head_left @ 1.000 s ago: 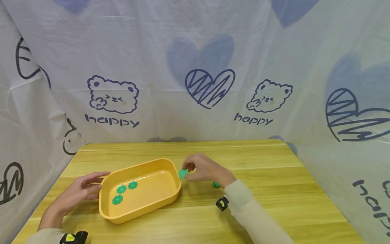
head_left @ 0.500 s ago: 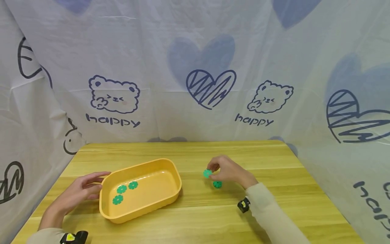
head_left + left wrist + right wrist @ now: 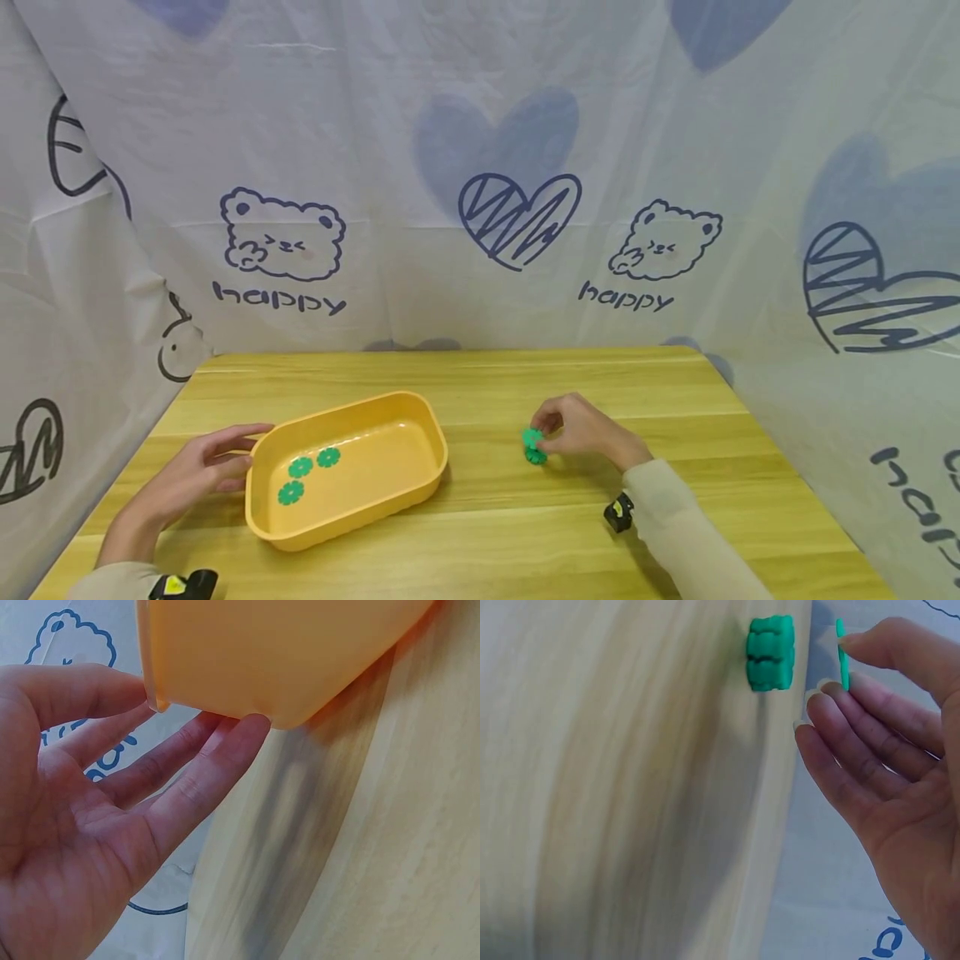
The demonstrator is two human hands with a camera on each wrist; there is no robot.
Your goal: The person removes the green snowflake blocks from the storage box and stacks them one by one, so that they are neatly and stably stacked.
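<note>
My right hand (image 3: 581,429) pinches a thin green flower-shaped disc (image 3: 532,437) between thumb and fingertips. In the head view that disc overlaps a small stack of matching green discs (image 3: 536,457) on the table. From the right wrist, the held disc (image 3: 843,656) appears edge-on, a gap apart from the stack (image 3: 771,654). My left hand (image 3: 191,475) lies at the left end of a yellow tray (image 3: 345,527), fingers extended. The left wrist view has its fingertips (image 3: 251,731) against the tray's outer wall (image 3: 262,660). Loose inside the tray are three green discs (image 3: 300,467).
The wood-grain table (image 3: 480,542) ends at the back against a white curtain (image 3: 390,167) printed with hearts and bears. More curtain hangs at the left and right sides. A black device (image 3: 619,512) is strapped to each wrist.
My right hand has carried the pinched disc rightward, from beside the tray's right end to over the stack, lowering slightly. The left hand and the tray have stayed in place.
</note>
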